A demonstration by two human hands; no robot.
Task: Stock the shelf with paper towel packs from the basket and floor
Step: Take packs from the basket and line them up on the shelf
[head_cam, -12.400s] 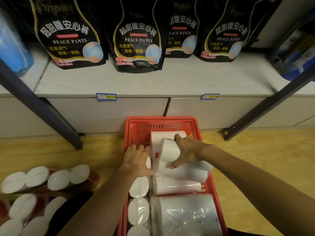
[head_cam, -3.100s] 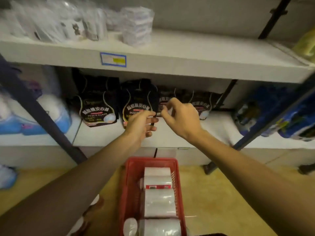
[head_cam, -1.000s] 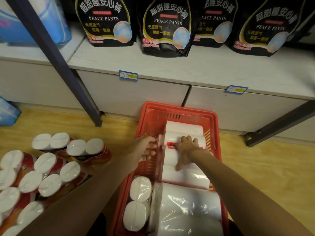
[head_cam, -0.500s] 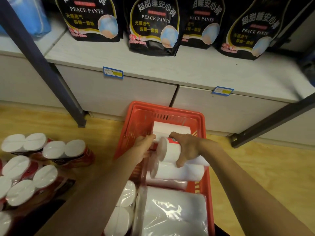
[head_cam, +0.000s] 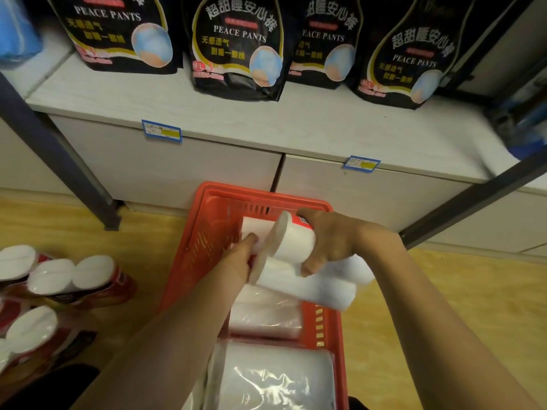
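Wood floor (head_cam: 444, 306) under a pale shelf (head_cam: 296, 125), red basket (head_cam: 189, 261) against it. Right hand (head_cam: 334, 241) is clamped over a paper towel pack (head_cam: 307, 276), tilted above the basket; left hand (head_cam: 239, 258) presses its near end, grip half curled.

Both hands are holding a white plastic-wrapped paper towel pack (head_cam: 299, 261) above a red slotted plastic basket (head_cam: 207, 232) that is sitting on the yellow wooden floor (head_cam: 444, 291). The right hand (head_cam: 331, 241) is wrapping its grip over the pack's top roll, while the left hand (head_cam: 239, 257) is pressing against the pack's round end at 9 o'clock. More clear-wrapped white roll packs (head_cam: 266, 377) are lying in the basket at 6 o'clock. Red-wrapped roll packs (head_cam: 74, 279) are resting on the floor at 8 o'clock. Black "PEACE PANTS" bags (head_cam: 236, 48) are standing on the pale grey shelf (head_cam: 296, 125) at 12 o'clock, with blue price tags (head_cam: 161, 131) along its edge.
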